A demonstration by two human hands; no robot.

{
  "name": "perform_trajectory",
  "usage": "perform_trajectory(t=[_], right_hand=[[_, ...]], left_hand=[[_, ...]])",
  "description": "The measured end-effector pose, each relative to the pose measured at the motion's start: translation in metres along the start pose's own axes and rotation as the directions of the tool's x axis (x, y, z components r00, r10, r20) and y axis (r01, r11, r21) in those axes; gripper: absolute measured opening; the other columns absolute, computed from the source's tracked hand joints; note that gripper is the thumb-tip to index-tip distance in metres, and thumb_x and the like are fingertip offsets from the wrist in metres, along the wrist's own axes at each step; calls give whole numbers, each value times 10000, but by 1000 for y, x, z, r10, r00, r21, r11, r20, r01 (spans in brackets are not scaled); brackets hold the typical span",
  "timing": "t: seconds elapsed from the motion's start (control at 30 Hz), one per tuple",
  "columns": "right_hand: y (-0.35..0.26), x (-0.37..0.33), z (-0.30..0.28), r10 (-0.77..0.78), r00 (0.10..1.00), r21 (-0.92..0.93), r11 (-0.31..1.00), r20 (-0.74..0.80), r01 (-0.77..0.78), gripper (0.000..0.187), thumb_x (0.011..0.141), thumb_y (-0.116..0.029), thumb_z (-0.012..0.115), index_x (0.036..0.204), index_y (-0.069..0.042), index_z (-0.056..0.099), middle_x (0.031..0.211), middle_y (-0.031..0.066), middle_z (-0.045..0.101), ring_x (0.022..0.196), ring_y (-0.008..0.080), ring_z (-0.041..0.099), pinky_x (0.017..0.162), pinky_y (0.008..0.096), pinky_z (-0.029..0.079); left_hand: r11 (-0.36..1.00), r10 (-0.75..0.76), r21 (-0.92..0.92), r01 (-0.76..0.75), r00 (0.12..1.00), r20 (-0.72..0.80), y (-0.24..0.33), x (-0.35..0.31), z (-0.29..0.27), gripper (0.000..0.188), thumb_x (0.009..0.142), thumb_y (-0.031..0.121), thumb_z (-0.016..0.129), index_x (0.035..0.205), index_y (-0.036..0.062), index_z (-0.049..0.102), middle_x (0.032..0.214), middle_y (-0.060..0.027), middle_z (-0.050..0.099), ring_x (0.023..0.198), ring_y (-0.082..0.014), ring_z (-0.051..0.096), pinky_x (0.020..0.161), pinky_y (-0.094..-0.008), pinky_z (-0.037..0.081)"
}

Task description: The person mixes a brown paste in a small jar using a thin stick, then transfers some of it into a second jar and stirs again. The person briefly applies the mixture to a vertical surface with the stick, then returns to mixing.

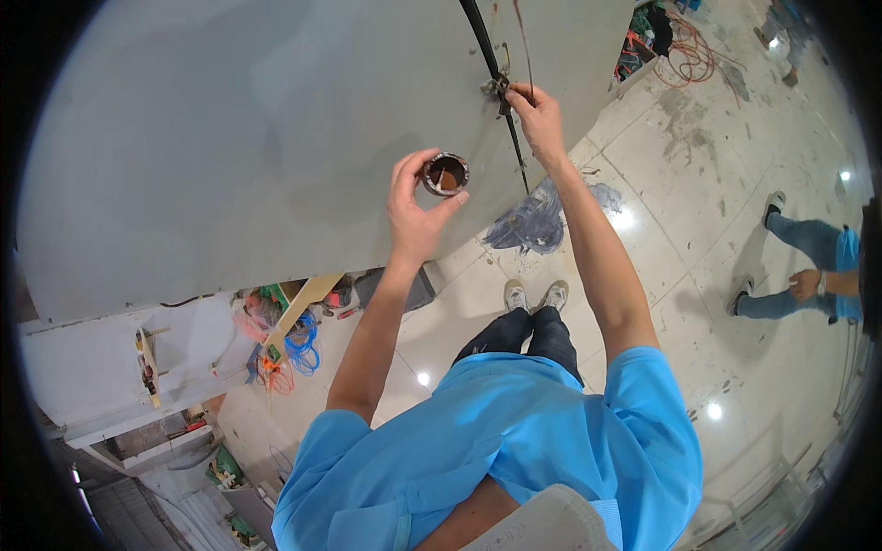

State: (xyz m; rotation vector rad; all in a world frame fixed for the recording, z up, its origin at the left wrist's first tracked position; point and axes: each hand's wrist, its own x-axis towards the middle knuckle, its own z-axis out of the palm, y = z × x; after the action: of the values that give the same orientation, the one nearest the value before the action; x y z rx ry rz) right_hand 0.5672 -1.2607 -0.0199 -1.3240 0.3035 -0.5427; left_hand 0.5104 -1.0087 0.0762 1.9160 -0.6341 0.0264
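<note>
My left hand (413, 204) is wrapped round a small round can (446, 174), tilted so that its mouth shows. Brown stuff and a pale streak show inside the can. To its right, my right hand (537, 115) is pinched at the lower end of a thin brown rod or wire (525, 41). Those fingertips are beside a small dark metal fitting (502, 86), and whether they touch it I cannot tell. A black strip (481, 32) runs past the fitting along a large grey panel (239, 138).
Tiled floor (643, 220) with a dark grey smear (528, 225) lies below the panel's edge. Blue cord (301, 344) and clutter lie at lower left. An orange cable (694, 55) lies at upper right. Another person (808, 253) walks at the right.
</note>
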Motion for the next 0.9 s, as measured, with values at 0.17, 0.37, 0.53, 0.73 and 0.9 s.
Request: perform_trajectory(t=[0.17, 0.37, 0.53, 0.73, 0.9], right_hand=[[-5, 2, 6, 150, 989, 222, 965, -16, -142, 148, 958, -137, 787, 1036, -17, 748, 850, -44, 660, 666, 30, 483, 601, 225, 368], [-12, -8, 20, 325, 940, 459, 854, -103, -245, 114, 940, -114, 796, 962, -47, 706, 794, -68, 594, 602, 27, 416, 542, 229, 309], [-22, -17, 26, 249, 939, 391, 909, -238, -142, 120, 922, -139, 779, 934, -50, 700, 757, -65, 577, 600, 37, 422, 545, 237, 306], [-29, -25, 18, 260, 943, 424, 893, -208, -153, 95, 918, -119, 764, 926, -46, 704, 736, -74, 565, 596, 28, 420, 539, 234, 298], [-21, -22, 30, 261, 922, 468, 878, -285, -103, 94, 942, -101, 767, 967, -41, 699, 747, -74, 576, 588, 21, 411, 527, 222, 284]], left_hand=[[994, 57, 100, -54, 998, -29, -10, 22, -16, 651, 793, 43, 882, 1386, 42, 612, 1347, -85, 555, 1243, -200, 603, 1101, -365, 473], [980, 102, 174, -94, 994, -33, -14, 28, -19, 655, 762, 72, 900, 1361, 48, 633, 1341, -101, 587, 1233, -225, 611, 1096, -379, 470], [985, 110, 136, -103, 993, -40, -15, 26, -18, 650, 759, 83, 904, 1352, 57, 641, 1340, -99, 594, 1230, -235, 612, 1096, -384, 468], [970, 155, 197, -145, 987, -33, -14, 20, -20, 655, 714, 84, 921, 1312, 71, 656, 1312, -133, 639, 1235, -297, 627, 1065, -418, 499], [989, 124, 83, -123, 992, -8, -11, 8, -18, 670, 724, 72, 912, 1338, 65, 646, 1348, -115, 596, 1237, -259, 614, 1098, -399, 476]])
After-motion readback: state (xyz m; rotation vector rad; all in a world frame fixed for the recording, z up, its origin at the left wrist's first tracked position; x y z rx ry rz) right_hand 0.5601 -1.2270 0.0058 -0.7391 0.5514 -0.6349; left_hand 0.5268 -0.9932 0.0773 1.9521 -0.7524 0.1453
